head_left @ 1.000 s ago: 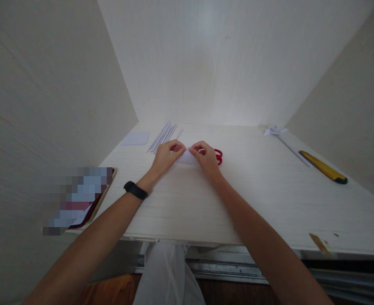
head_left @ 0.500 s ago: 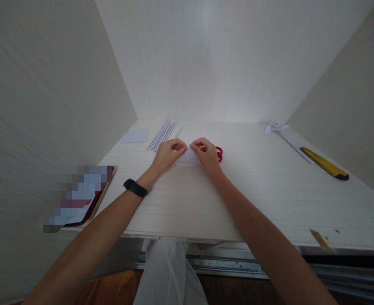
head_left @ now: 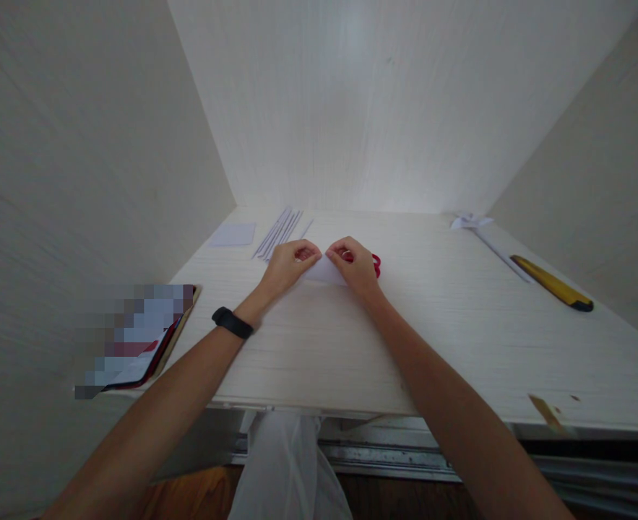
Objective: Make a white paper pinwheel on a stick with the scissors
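Note:
A small white piece of paper (head_left: 325, 271) lies on the pale wooden desk (head_left: 459, 318), pinched between both hands. My left hand (head_left: 287, 265), with a black band on its wrist, has curled fingers pressing the paper's left end. My right hand (head_left: 355, 265) is curled the same way on the paper's right end, the fingertips of both hands almost touching. Red-handled scissors (head_left: 374, 263) lie just behind my right hand, mostly hidden by it.
Several thin white paper strips (head_left: 279, 232) and a white paper square (head_left: 233, 234) lie at the back left. A folded white paper shape (head_left: 471, 222) and a yellow utility knife (head_left: 553, 284) lie at the right. A blurred-out flat object (head_left: 134, 336) rests at the desk's left edge.
Both hands stay pinched on the paper; the fingers have shifted only slightly and the view has moved a little.

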Action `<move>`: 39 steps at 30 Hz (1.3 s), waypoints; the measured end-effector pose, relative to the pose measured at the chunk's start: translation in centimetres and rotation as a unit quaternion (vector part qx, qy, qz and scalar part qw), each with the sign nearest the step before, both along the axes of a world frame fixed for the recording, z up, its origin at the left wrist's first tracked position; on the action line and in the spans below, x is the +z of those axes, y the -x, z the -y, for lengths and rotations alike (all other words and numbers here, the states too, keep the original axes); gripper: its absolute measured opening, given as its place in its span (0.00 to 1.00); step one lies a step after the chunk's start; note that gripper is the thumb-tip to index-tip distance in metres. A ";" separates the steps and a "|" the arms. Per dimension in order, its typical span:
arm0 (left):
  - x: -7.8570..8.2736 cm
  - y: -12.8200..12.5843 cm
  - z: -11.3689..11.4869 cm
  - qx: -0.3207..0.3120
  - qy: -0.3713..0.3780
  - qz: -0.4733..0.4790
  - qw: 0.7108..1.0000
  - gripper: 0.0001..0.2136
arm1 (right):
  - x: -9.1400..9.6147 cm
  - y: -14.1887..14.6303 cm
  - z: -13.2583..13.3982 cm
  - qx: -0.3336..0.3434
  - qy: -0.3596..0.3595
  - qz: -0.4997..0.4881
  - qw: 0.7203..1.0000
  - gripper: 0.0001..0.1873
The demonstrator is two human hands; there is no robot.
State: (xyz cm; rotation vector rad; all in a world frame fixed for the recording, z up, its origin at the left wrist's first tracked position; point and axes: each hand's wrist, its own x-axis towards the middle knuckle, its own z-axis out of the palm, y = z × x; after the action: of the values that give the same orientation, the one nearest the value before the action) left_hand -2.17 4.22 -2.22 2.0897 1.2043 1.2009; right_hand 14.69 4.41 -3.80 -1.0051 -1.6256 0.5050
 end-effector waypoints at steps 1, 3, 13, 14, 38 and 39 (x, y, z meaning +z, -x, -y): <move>0.0 0.0 0.0 -0.001 0.002 0.002 1.000 0.09 | 0.0 0.0 0.0 -0.002 -0.003 0.001 1.000 0.04; -0.1 0.0 0.0 -0.005 0.013 0.015 1.000 0.09 | 0.0 0.0 0.0 -0.004 -0.008 0.001 1.000 0.04; -0.5 -0.1 -0.4 0.000 0.059 0.064 0.996 0.09 | 0.3 -0.8 -0.1 -0.021 -0.009 -0.005 1.000 0.06; -0.5 -0.1 -0.4 -0.001 0.059 0.060 0.996 0.09 | 0.4 -0.9 0.0 -0.022 -0.011 0.001 1.000 0.06; -1.0 1.5 1.0 -0.002 0.066 0.109 0.992 0.11 | 0.5 -1.2 1.1 -0.051 -0.003 -0.046 0.998 0.07; -1.1 1.5 1.0 -0.001 0.064 0.105 0.992 0.11 | 0.5 -1.2 1.1 -0.050 -0.005 -0.043 0.998 0.07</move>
State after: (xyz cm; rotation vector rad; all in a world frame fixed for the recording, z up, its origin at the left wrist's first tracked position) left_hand -3.69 3.22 -3.28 1.8223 1.1491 1.2709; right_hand 15.86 3.35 -3.28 -1.0376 -1.4919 0.4673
